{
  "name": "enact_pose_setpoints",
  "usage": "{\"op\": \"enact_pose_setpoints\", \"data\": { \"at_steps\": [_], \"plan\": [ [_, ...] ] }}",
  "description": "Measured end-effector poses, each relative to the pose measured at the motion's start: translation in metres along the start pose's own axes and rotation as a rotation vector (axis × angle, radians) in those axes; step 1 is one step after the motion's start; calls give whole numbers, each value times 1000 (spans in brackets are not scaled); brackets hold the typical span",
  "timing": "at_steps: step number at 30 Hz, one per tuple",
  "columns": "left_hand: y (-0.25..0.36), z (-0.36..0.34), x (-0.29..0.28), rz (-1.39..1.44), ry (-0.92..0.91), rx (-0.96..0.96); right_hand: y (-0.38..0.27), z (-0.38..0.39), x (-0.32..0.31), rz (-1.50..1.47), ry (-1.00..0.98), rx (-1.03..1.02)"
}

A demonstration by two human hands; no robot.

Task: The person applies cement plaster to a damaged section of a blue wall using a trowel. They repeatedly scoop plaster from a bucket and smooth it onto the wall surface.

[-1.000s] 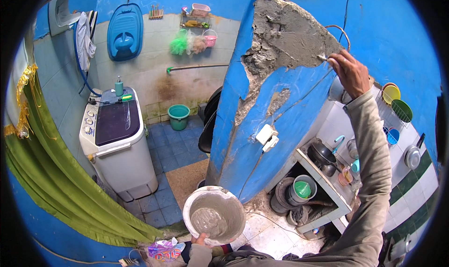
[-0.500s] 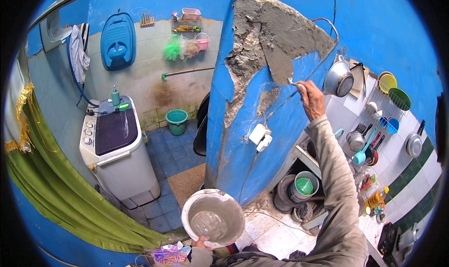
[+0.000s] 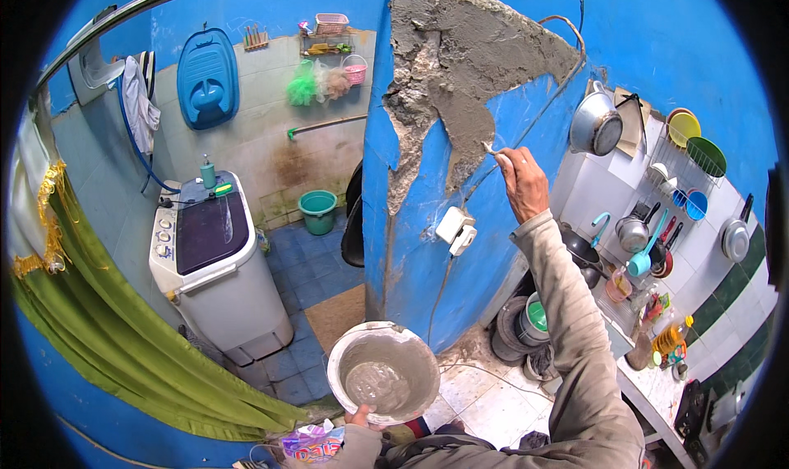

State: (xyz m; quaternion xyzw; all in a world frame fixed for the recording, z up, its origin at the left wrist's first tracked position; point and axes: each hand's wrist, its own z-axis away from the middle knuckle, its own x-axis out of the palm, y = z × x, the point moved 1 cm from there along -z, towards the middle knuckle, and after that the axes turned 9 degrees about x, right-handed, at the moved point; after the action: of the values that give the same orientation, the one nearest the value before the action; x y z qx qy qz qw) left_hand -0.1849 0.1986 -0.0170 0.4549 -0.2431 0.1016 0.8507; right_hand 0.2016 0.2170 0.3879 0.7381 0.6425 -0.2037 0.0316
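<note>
My right hand is raised at the wall, fingers closed round the handle of a trowel. Its blade lies against the wall and blends with the grey mortar, so its outline is hard to make out. The mortar covers the upper part of a blue wall section, with a rough broken strip down its left side. Low in front of me, my left hand grips the near rim of a pale bucket. Wet grey mortar lies in its bottom.
A white socket with a cable sits on the wall below the mortar. Left stand a washing machine, a teal bucket and a green curtain. Pans and dishes hang right, above a counter with bottles.
My right hand has moved slightly left and down with the trowel. Mortar now covers the lower patch that showed separately above the socket. The view has shifted a little; my left hand still holds the bucket.
</note>
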Motion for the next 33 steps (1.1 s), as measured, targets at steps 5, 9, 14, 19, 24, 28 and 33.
{"op": "enact_pose_setpoints", "data": {
  "at_steps": [5, 9, 14, 19, 24, 28, 33],
  "plan": [
    [9, 10, 13, 199, 49, -14, 19, 17, 5, -90, -64, 101],
    [8, 6, 6, 65, 57, -49, 1, 20, -32, 83, 67, 67],
    [6, 8, -5, 36, 119, -62, -41, -44, -79, 488, 50, -249],
    [-1, 9, -3, 4, 57, 69, -49, -106, -104, 738, -26, -473],
    [4, 17, 6, 167, 45, 18, -59, -123, -108, 705, -49, -479],
    [-9, 5, -1, 153, 21, 14, -44, -131, -121, 699, -88, -413],
    [4, 14, 9, 127, 39, 4, -52, -111, -111, 647, -60, -421]
  ]
}}
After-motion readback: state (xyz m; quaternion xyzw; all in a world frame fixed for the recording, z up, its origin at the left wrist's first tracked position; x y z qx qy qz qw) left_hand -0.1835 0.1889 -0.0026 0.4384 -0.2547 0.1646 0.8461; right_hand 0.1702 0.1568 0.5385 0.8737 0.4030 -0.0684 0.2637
